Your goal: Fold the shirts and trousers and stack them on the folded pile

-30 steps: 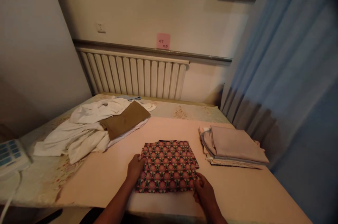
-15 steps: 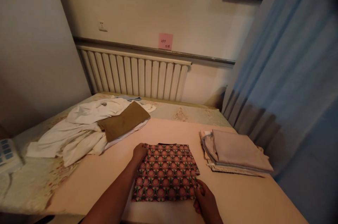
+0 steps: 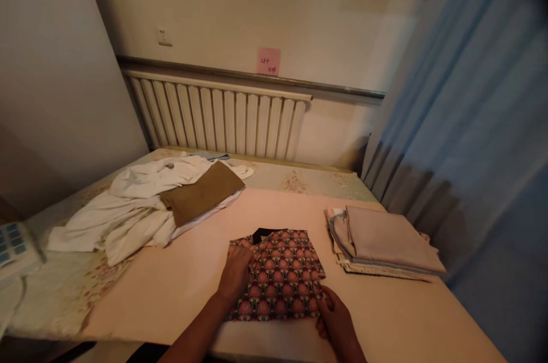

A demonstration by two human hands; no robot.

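A garment (image 3: 286,271) with a pink, red and dark green flower pattern lies folded on the pink cloth in front of me. My left hand (image 3: 235,274) is closed on its left side near the top and pulls that fabric inward over the rest. A bit of black (image 3: 262,233) shows at the garment's far edge. With fingers and thumb pressed together, my right hand (image 3: 334,314) grips the near right edge. The cloth between its fingers is mostly hidden.
A pink cloth (image 3: 394,317) covers much of the table. On the right lies a stack of folded cloths (image 3: 389,240) beside a blue curtain (image 3: 471,123). Rumpled white fabric (image 3: 141,203) and a brown folded cloth (image 3: 203,194) lie at left. Behind stands a radiator (image 3: 222,115).
My left hand has moved right, carrying the garment's left edge inward and creasing its top. More black shows at the far edge. My right hand stays at the near right edge.
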